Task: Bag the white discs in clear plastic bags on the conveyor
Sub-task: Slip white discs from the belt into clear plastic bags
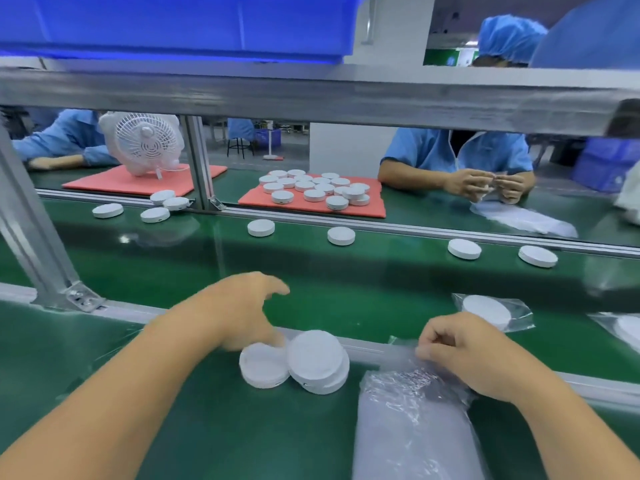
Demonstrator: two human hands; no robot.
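Three white discs lie piled on the near green bench: one flat disc (264, 366) and a tilted pair (317, 360) beside it. My left hand (244, 311) hovers just behind them with fingers spread, its fingertips at the flat disc's edge. My right hand (464, 351) pinches the top of a stack of clear plastic bags (412, 420) that lies to the right of the discs. A bagged disc (491, 311) rests on the green conveyor (346, 289) beyond my right hand. Several loose discs, such as one (341, 235), ride the belt's far side.
Across the belt a person in blue handles a small piece, beside a red mat (311, 204) with several discs. A white fan (143, 142) stands on another red mat at left. An aluminium post (34, 233) rises at left, a blue bin (173, 22) overhead.
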